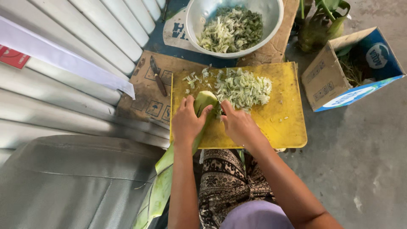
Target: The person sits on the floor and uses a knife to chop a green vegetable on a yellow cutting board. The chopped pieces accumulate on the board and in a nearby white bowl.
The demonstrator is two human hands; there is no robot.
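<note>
Pale-green banana stalk [203, 104] looks fibrous, moist, slippery — I'd pin it near the cut end. Left hand [186, 121] clamps it; right hand [237, 125] grips a mostly hidden knife on the yellow board [288, 127].

A makeshift home cooking spot on the ground. A cutting board [280, 123] lies on cardboard [146, 95] over bare concrete floor [360, 161].

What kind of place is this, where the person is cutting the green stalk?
Probably an informal outdoor or yard work spot at floor level, not a kitchen. The yellow cutting board lies on flattened cardboard over a bare concrete floor, and corrugated metal sheeting lies alongside.
</note>
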